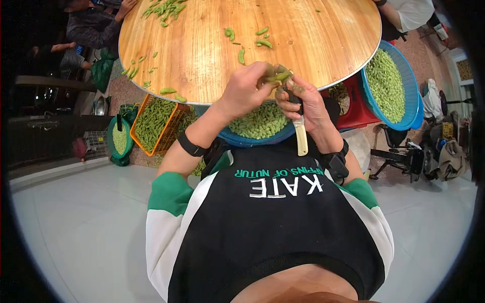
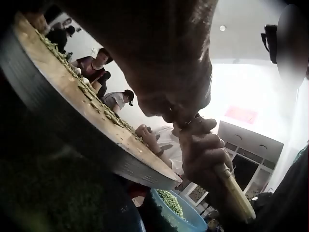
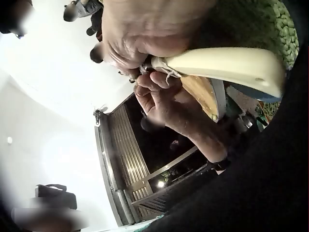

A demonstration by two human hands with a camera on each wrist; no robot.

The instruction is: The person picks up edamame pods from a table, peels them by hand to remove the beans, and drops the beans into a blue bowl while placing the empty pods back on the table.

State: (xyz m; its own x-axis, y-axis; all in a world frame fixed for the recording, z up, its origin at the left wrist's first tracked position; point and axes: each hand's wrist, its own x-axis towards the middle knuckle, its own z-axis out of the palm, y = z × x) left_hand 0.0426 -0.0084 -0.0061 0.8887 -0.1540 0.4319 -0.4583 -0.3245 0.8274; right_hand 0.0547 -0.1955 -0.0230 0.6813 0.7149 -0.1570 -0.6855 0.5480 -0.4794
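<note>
Okay, nearest first: cream-handled tool (image 1: 301, 139) hangs butt toward the body, over the right side of the blue basin (image 1: 252, 143) of shelled beans. Right hand (image 1: 310, 105) has fingers curled round its dark upper part, clamped; working end hidden. Handle looks stiff and light; best held where the fingers are now.

Orange crate (image 1: 165, 132) of pods to the left. Just beyond the right hand, left hand (image 1: 246, 86) pinches a green pod (image 1: 279, 77), above the near table edge; fingertips of both hands nearly meet there. Pod should be light, bendy, maybe slick if damp; easy to crush. I'd take it near one end, light pinch.

Blue basket (image 1: 410, 76) of beans off right. Farther: loose pods (image 1: 264, 44) on the wooden table (image 1: 202, 50), bigger pile (image 1: 164, 11) far left.
</note>
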